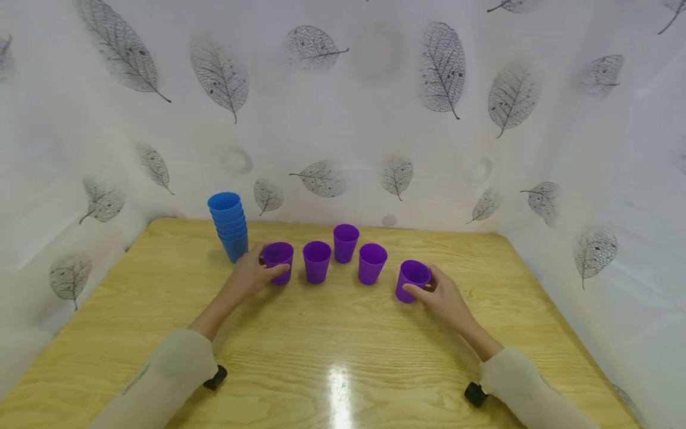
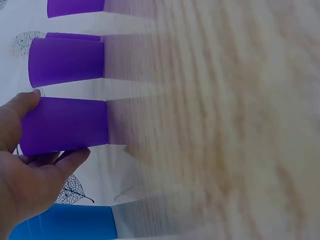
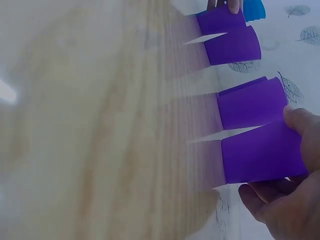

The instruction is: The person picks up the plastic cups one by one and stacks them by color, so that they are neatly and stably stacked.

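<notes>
My left hand (image 1: 249, 275) holds the leftmost purple cup (image 1: 277, 255), its thumb across the near side and the other fingers round the left and back. On the right, my right hand (image 1: 443, 295) grips the rightmost purple cup (image 1: 411, 279) the same way, thumb toward me. Both held cups stand upright at the table, as the left wrist and right wrist views show. Between the hands stand a purple cup (image 1: 317, 262), another purple cup (image 1: 345, 243) set farther back, and a third purple cup (image 1: 372, 264). All have their mouths up.
A tall stack of blue cups (image 1: 230, 226) stands just left of my left hand and leans slightly. The wooden table (image 1: 300, 345) ends at the back against a white curtain (image 1: 343, 113) with leaf prints, which also hangs along both sides.
</notes>
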`<control>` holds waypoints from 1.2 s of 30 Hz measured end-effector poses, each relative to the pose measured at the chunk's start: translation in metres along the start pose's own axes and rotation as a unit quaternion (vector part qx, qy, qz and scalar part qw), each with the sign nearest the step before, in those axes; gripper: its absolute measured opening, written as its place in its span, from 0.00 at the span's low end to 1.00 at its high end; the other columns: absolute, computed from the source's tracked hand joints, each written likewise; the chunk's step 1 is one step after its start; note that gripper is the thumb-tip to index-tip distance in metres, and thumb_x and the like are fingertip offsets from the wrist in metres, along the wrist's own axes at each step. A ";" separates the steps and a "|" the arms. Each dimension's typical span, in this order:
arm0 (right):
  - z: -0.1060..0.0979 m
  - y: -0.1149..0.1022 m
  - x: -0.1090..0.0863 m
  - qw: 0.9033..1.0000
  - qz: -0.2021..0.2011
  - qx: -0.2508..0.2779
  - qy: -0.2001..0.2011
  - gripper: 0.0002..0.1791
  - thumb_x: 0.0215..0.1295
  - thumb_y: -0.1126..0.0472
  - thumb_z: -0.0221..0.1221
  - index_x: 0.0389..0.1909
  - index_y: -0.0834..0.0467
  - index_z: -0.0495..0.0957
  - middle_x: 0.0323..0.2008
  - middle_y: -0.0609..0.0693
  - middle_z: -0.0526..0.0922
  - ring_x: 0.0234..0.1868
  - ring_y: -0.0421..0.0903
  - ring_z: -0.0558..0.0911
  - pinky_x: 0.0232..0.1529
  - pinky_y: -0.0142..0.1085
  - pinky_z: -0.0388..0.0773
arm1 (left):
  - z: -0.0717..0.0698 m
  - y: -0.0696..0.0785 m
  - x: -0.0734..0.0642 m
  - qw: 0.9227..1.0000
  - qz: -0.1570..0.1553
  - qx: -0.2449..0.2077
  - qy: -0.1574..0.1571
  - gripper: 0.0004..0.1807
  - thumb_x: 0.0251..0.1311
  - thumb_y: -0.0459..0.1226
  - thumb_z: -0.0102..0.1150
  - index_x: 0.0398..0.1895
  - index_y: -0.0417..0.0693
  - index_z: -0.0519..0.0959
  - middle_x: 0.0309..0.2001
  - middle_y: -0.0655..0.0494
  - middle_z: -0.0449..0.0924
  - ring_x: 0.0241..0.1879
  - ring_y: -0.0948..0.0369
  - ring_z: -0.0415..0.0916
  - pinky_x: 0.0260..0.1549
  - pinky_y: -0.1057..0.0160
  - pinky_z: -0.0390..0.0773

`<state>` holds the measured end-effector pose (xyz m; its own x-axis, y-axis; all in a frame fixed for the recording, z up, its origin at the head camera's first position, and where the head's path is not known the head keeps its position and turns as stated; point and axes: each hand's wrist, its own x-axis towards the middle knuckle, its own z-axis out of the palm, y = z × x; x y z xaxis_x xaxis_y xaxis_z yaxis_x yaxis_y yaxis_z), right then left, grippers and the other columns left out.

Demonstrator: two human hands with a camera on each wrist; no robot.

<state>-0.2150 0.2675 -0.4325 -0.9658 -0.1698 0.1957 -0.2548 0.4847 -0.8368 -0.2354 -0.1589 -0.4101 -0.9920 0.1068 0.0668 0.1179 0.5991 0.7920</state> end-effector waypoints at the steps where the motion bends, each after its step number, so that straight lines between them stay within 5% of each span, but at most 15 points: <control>1: 0.000 -0.001 -0.002 1.000 -0.001 0.000 -0.003 0.30 0.66 0.57 0.71 0.64 0.67 0.74 0.53 0.60 0.84 0.54 0.53 0.84 0.53 0.30 0.82 | 0.001 0.000 -0.001 1.000 0.004 0.001 0.001 0.40 0.67 0.45 0.68 0.73 0.33 0.63 0.64 0.32 0.75 0.64 0.37 0.73 0.63 0.40 0.75; 23: 0.015 -0.013 -0.035 0.997 -0.055 0.028 -0.037 0.29 0.61 0.65 0.73 0.62 0.68 0.76 0.50 0.60 0.86 0.46 0.47 0.86 0.47 0.34 0.85 | 0.002 -0.001 -0.027 0.999 0.031 -0.037 0.003 0.36 0.65 0.40 0.71 0.69 0.31 0.68 0.62 0.32 0.75 0.62 0.38 0.75 0.61 0.43 0.78; 36: 0.018 -0.018 -0.040 0.995 -0.056 0.054 -0.063 0.28 0.61 0.66 0.73 0.61 0.69 0.77 0.50 0.61 0.86 0.49 0.48 0.86 0.51 0.34 0.85 | 0.005 0.013 -0.049 0.997 0.031 -0.058 -0.047 0.37 0.63 0.40 0.73 0.70 0.32 0.68 0.62 0.34 0.77 0.61 0.39 0.77 0.60 0.46 0.79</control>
<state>-0.1711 0.2497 -0.4342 -0.9167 -0.3263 0.2305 -0.3466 0.3624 -0.8652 -0.1853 -0.1520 -0.4061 -0.9739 0.2174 0.0647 0.1668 0.4932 0.8538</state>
